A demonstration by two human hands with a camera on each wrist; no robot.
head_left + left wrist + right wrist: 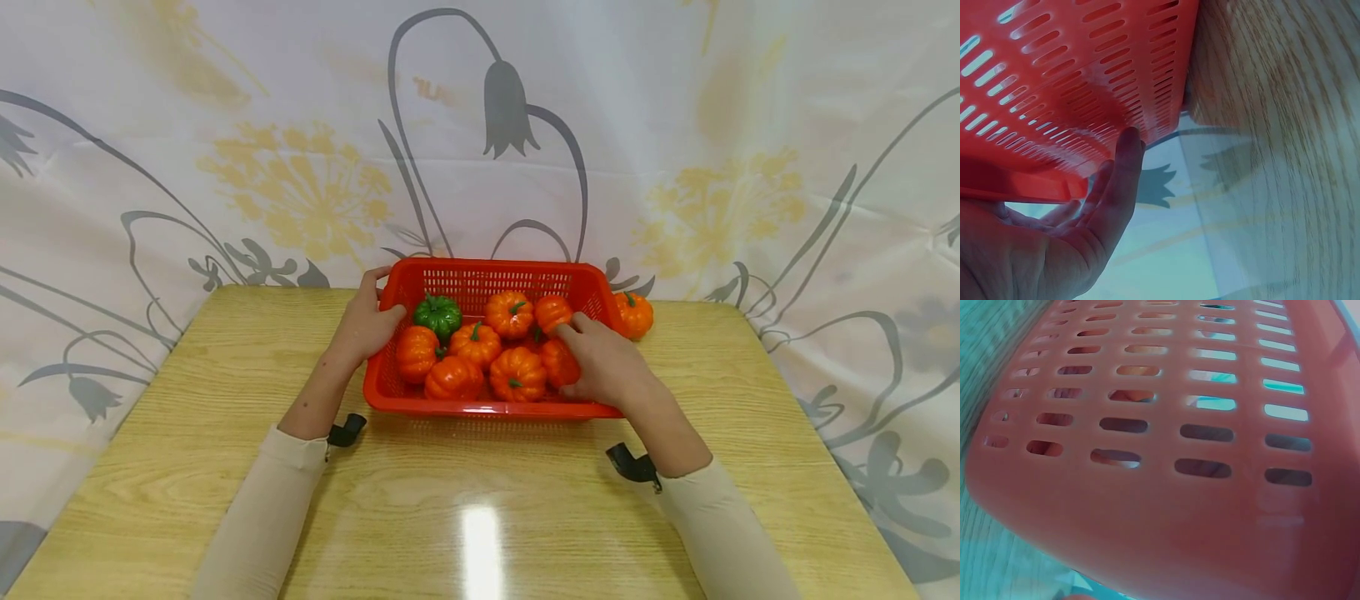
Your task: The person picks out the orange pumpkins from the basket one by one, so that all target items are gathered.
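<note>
A red slotted plastic basket (pixel 480 408) stands on the table with several small orange pumpkins (pixel 517 375) and one green pumpkin (pixel 438 316) inside. At its left end, my left hand (pixel 366 325) grips the rim, thumb over the edge. The left wrist view shows that hand's fingers (pixel 1124 178) against the outer slotted wall. Inside the right end, my right hand (pixel 606 360) holds an orange pumpkin (pixel 558 362), partly covered by the fingers. In the right wrist view the basket wall (pixel 1147 512) hides nearly all of the right hand.
Another orange pumpkin (pixel 635 315) sits outside the basket, beside its right end. The wooden table (pixel 420 500) reaches back to a floral curtain (pixel 480 192) behind the basket. Black wrist mounts (pixel 633 463) stick out near both sleeves.
</note>
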